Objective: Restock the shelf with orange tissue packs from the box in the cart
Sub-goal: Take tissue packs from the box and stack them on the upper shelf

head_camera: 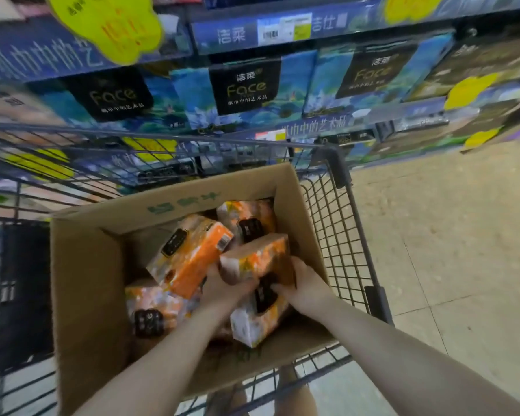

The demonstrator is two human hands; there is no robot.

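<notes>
An open cardboard box point(84, 274) sits in a wire shopping cart point(339, 223). Several orange tissue packs with black labels lie loose inside it. Both my hands reach into the box and grip one orange pack point(258, 256) from either side: my left hand point(225, 283) holds its left end, my right hand point(305, 280) its right end. Another orange pack point(192, 253) leans just left of it, one point(254, 319) lies under my hands, one point(150, 310) at the near left, one point(246, 217) at the far side.
The shelf point(282, 28) ahead holds blue and black tissue packs point(243, 88) with yellow price tags point(114, 25). Lower shelves show through the cart's wire front. Tiled floor point(451, 235) lies to the right of the cart.
</notes>
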